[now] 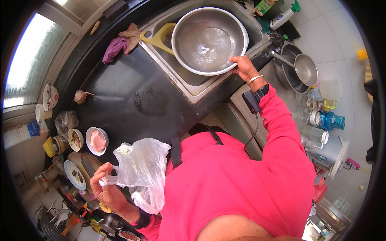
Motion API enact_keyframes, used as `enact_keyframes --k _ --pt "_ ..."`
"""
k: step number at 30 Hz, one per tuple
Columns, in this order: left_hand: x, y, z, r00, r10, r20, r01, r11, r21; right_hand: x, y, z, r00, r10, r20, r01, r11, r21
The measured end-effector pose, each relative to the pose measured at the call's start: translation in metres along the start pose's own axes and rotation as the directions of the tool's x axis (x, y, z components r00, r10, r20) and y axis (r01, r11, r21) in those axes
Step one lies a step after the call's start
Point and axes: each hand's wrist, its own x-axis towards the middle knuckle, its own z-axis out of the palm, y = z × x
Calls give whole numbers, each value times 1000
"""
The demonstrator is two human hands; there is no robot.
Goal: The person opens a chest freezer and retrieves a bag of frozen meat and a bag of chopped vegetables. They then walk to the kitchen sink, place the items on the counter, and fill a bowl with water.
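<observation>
My right hand (245, 70) grips the near rim of a large stainless steel basin (193, 39), thumb over the edge. A little clear liquid glints in the bottom of the basin, which is over the steel sink (193, 96). Under its left side shows a yellow plastic strainer (159, 39) with a looped handle. My left hand (105, 186) holds the handle of a thin white plastic bag (144, 162) in its fingers. Something pale green and white shows through the bag's top corner; the rest of its contents I cannot make out.
On the black countertop (120, 81) are a bowl of raw meat (98, 141), a smaller bowl (75, 140), a garlic bulb (80, 97) and a purple cloth (115, 49). A plate (75, 174) is beside a cleaver (90, 168). Right of the sink are a steel ladle (306, 69) and a spray bottle (283, 17).
</observation>
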Motion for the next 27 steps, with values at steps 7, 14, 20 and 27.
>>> enact_keyframes --k 7,14,20,27 --pt "-2 1 5 1000 -6 -17 6 999 36 8 -9 0 989 -120 -82 98 969 -229" --pt "-13 3 12 997 -36 -75 41 997 63 22 0 4 920 -386 -72 285 782 -554" --pt "-23 -1 10 992 -51 -114 61 994 85 20 3 5 871 -490 -44 353 685 -638" --pt "-13 -6 -7 999 -45 -15 46 997 56 -13 0 25 824 -560 -91 297 562 -772"
